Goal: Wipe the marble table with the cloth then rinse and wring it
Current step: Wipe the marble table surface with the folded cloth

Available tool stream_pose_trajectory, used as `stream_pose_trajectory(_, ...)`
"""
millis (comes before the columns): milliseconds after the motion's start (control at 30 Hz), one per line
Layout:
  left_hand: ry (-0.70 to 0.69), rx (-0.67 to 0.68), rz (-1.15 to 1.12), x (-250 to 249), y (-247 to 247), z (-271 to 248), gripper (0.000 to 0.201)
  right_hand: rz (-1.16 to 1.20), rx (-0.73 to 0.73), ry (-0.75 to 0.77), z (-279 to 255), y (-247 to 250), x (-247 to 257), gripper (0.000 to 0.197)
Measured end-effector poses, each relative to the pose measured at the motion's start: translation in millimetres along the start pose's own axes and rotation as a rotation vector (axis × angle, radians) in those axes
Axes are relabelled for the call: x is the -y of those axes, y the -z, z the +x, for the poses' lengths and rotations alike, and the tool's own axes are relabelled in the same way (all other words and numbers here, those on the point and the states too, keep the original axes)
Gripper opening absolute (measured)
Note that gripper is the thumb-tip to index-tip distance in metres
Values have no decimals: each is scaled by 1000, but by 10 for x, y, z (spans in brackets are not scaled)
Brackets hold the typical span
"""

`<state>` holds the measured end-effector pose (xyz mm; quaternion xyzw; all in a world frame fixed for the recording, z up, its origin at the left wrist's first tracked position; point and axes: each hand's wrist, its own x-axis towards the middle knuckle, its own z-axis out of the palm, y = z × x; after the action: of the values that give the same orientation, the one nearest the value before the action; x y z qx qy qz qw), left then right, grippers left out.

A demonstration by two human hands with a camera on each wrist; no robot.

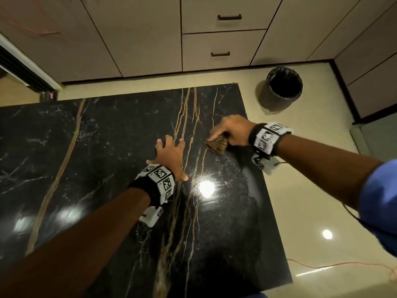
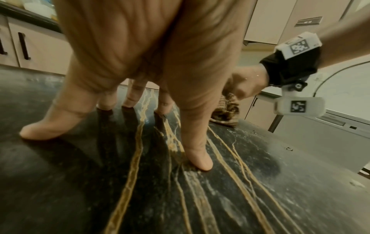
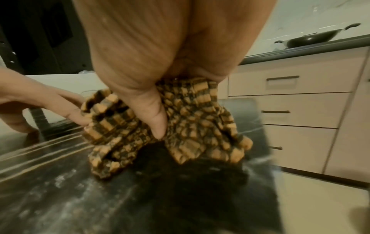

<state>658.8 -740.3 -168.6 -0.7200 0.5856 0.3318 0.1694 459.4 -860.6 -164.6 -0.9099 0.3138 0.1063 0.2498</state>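
Marble table (image 1: 107,147) (cloth (image 1: 217,145) bunched)

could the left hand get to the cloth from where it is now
Probably yes. The left hand rests spread on the marble table, and the cloth, bunched in the right hand, sits just to its right with only bare tabletop between them.

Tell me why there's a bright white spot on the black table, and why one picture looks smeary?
Head view: the spot is glare, a lamp mirrored in the shiny marble table. Right wrist view: the table streaks sideways with motion blur, while the cloth that the right hand grips stays fairly sharp. Left wrist view: the left hand looks huge from wide-angle distortion.
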Motion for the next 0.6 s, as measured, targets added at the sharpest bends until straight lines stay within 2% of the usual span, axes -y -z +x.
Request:
stream_pose_trajectory(67, -4, -4, 10, 3, 10, 2, 115, 1, 6, -104, -210, 80, -209, 49)
stream_pose_trajectory(100, -6, -8, 15, 0, 11, 2, 115, 26, -38, -177, -261, 143, -325, 51)
stream_pose_trajectory(200, -13, -20, 35, -1, -4, 0, 116, 245, -282, -490, -223, 367, -627, 51)
stream_pose_trajectory(267, -14, -25, 56, 8, -4, 7, 117, 347, -384, -607, -85, 457, -718, 48)
stream_pose_trajectory(333, -22, -26, 67, 25, -7, 20, 117, 336, -357, -604, 48, 450, -681, 48)
stream_pose_trajectory(433, -48, -24, 112, 39, -4, 44, 117, 227, -292, -515, 48, 272, -532, 41)
stream_pose_trajectory(600, -54, -23, 165, 34, 10, 41, 119, 102, -52, -245, -596, -119, -316, 47)
